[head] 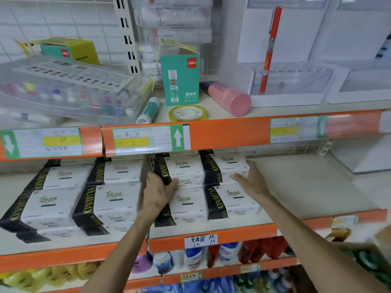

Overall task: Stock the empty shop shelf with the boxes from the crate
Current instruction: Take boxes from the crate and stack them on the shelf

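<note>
White tissue packs with black "YUJIAO" bands stand stacked two high on the middle shelf (306,197). My left hand (157,192) presses against the left end of the upper left pack (186,169), thumb on its front. My right hand (250,180) lies with straight fingers against the right side of the upper right pack (227,166). Beneath them sit two lower packs (188,205), and further left stand more stacked packs (112,199). The crate is out of view.
The shelf surface to the right of the packs is bare. The shelf above holds a teal glue-stick box (179,79), a tape roll (187,113), a pink bottle (229,96) and clear pen cases (63,89). Bottles fill the shelves below. A cardboard box corner (372,250) shows at lower right.
</note>
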Motion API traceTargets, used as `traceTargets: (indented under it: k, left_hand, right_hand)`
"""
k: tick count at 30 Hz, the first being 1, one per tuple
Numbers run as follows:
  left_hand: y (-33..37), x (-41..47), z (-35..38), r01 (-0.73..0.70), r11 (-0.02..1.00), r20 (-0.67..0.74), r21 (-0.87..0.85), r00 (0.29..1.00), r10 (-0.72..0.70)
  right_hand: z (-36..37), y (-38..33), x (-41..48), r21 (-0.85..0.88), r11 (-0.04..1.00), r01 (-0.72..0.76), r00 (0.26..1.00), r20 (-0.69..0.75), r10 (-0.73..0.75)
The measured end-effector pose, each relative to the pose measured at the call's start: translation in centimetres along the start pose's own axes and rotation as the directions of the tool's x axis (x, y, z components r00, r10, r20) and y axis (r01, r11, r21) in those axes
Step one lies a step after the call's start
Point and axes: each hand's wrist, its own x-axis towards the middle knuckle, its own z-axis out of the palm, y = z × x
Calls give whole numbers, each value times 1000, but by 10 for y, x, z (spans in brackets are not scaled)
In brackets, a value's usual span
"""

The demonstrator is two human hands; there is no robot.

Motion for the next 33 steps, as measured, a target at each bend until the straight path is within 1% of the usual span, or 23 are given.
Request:
traceTargets:
  k: [3,6,7,9,10,12,14,15,18,20,23,26,28,31,33]
  left_hand:
    - [3,3,1,10,1000,26,-12,1000,-10]
    - [3,1,4,20,999,19,-31,1000,-20]
    - [3,-1,4,24,998,11,-59,1000,-24]
    - [2,-8,6,-2,995,-17,-104,1000,0]
    - [1,-13,6,-38,996,-41,-76,999,35]
    - [-2,-24,7,-131,990,-104,60,985,137]
    - [-3,-40,5,-232,961,-134,150,958,252]
    - [-1,-50,4,-279,943,-131,182,944,304]
    - [9,-86,2,-332,912,-74,241,930,359]
    - [14,-112,5,-362,885,-46,292,919,391]
    - [10,-149,14,-384,855,36,349,917,398]
    - [2,-192,24,-377,843,123,383,926,357]
    - [-7,-228,32,-366,848,196,385,930,312]
    - [-33,-285,45,-409,801,338,438,900,274]
    - [-53,-319,49,-409,800,391,439,889,240]
  right_hand:
    - [0,2,2,0,1000,-18,1000,9,18]
    - [-2,3,3,-7,999,-42,999,30,42]
    - [-1,3,3,-46,998,-47,998,31,48]
    - [0,2,0,-203,978,-49,999,-12,48]
    - [0,1,-4,-266,963,-50,998,-56,37]
    - [0,-3,-18,-340,940,-19,989,-143,-31]
    - [-1,-6,-38,-399,914,73,971,-179,-155]
    - [-1,-6,-48,-427,895,128,963,-164,-216]
    - [-2,-3,-83,-540,787,299,926,-33,-375]
    - [-3,0,-107,-574,718,393,888,35,-458]
    - [-10,11,-147,-581,671,460,854,83,-514]
    - [-20,30,-189,-579,649,493,847,150,-509]
    - [-25,48,-218,-569,666,483,863,179,-473]
    - [-23,80,-270,-562,691,454,888,221,-404]
    - [-20,102,-305,-550,704,449,893,275,-355]
